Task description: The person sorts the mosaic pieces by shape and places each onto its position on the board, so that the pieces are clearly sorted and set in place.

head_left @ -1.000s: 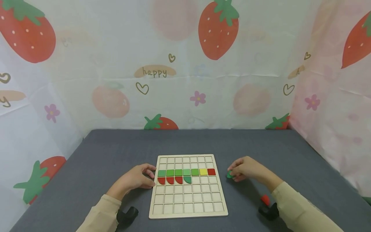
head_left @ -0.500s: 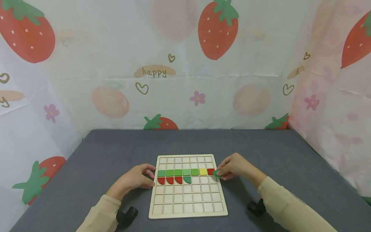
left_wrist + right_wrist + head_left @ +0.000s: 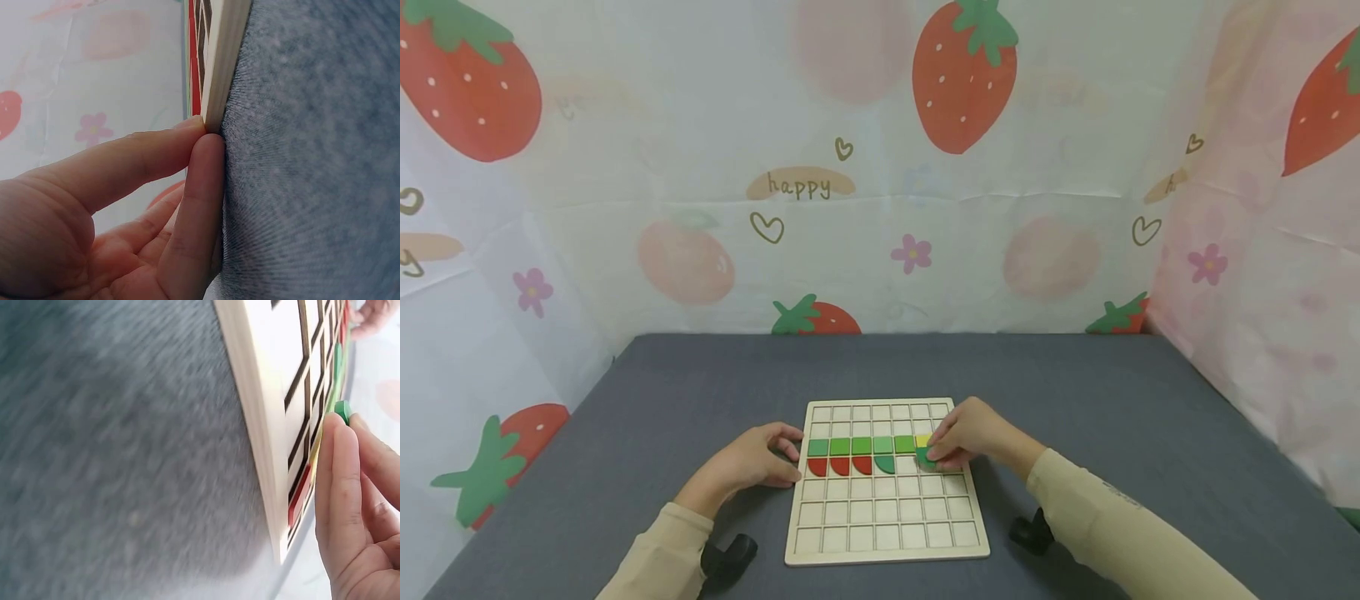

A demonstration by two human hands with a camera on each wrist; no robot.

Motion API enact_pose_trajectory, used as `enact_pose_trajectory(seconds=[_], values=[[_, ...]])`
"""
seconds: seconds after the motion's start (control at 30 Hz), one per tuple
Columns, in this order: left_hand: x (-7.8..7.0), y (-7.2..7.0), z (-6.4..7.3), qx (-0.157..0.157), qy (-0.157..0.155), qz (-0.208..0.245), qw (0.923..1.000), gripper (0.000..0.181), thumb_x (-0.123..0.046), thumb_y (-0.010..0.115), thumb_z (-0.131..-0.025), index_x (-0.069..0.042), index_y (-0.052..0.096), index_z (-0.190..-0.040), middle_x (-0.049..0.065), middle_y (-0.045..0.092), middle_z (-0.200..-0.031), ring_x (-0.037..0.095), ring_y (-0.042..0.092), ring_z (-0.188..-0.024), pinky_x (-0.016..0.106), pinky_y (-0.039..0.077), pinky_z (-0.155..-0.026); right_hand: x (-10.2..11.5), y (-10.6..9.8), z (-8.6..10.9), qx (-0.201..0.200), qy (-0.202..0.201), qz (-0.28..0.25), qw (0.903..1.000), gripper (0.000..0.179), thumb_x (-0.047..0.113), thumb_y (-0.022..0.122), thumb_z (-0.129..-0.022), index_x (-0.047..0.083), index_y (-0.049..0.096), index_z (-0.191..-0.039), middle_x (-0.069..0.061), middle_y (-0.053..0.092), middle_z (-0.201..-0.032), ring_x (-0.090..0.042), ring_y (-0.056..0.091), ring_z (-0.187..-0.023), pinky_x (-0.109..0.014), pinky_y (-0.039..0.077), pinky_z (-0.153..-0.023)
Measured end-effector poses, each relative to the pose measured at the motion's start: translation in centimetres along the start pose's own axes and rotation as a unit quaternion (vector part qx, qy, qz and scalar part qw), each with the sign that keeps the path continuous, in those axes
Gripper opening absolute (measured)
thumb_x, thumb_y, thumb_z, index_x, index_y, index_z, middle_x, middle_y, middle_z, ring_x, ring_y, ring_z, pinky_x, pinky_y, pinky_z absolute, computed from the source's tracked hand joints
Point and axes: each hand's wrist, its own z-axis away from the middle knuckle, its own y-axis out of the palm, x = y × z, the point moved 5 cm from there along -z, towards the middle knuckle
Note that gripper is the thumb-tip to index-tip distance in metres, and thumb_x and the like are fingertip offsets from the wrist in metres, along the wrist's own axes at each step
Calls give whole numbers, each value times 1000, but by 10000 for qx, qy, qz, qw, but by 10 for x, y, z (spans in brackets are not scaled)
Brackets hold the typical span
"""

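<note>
A wooden grid board [image 3: 887,540] lies on the dark cloth in the head view. Thumb and fingers of my left hand [image 3: 752,462] touch its left edge; the left wrist view shows the tips against the board's side [image 3: 226,69]. Above the board's right part, my right hand [image 3: 981,435] pinches a green quarter-circle tile [image 3: 923,457] between thumb and fingers, seen edge-on as a green tile [image 3: 342,411] in the right wrist view. Square tiles [image 3: 861,447] fill one row, the red right-end one hidden by my right hand in the head view. Below are red quarter-circles [image 3: 840,467] and one green quarter-circle [image 3: 884,464].
A dark cloth [image 3: 700,375] covers the table. Behind it hangs a strawberry-print curtain [image 3: 700,108], also along both sides. Black wrist mounts [image 3: 730,558] stick out below both sleeves.
My right hand has moved left from beside the board to over its right part, carrying the green quarter-circle tile. My left hand has stayed at the left edge.
</note>
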Motion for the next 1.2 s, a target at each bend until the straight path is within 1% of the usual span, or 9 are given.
enact_pose_trajectory(seconds=[0.2, 0.4, 0.57, 0.93, 1.2], values=[[0, -1, 0, 14, -6, 39, 10000, 60, 8, 74, -79, 8, 50, -133, 12, 56, -96, 15, 63, -78, 34, 60, -72, 5, 11, -3, 32, -9, 26, 10000, 6, -3, 80, -77, -1, 76, -81, -11, 73, -71, -11, 66, -50, -26, 58, -56], [1, 0, -1, 15, -1, 4, 10000, 60, 8, 74, -79, 8, 50, -134, 12, 56, -96, 15, 63, -77, 34, 60, -72, 9, 16, -5, 6, -100, 217, 9997, 7, -1, 81, -77, 0, 76, -82, -10, 74, -72, -11, 66, -51, -27, 59, -56], [2, 0, -2, 48, 41, 39, 10000, 60, 8, 74, -79, 9, 49, -134, 12, 56, -96, 15, 63, -77, 34, 60, -72, 11, 21, -6, -24, -170, 242, 9996, 6, -1, 81, -77, 0, 76, -80, -10, 74, -70, -11, 66, -51, -29, 59, -57], [0, -1, -1, 54, 42, 29, 10000, 60, 7, 74, -79, 9, 49, -134, 12, 56, -97, 15, 63, -78, 33, 60, -72, 13, 25, -9, -280, -197, 579, 9977, 9, -2, 83, -74, 2, 75, -73, -8, 72, -66, -12, 66, -50, -28, 59, -56], [-1, -1, 0, 54, 58, -63, 9999, 60, 6, 74, -80, 9, 49, -134, 12, 56, -97, 15, 63, -79, 33, 60, -72, 15, 28, -6, -430, -259, 842, 9952, 11, -4, 83, -73, 2, 73, -72, -8, 72, -66, -14, 68, -52, -28, 59, -56]])
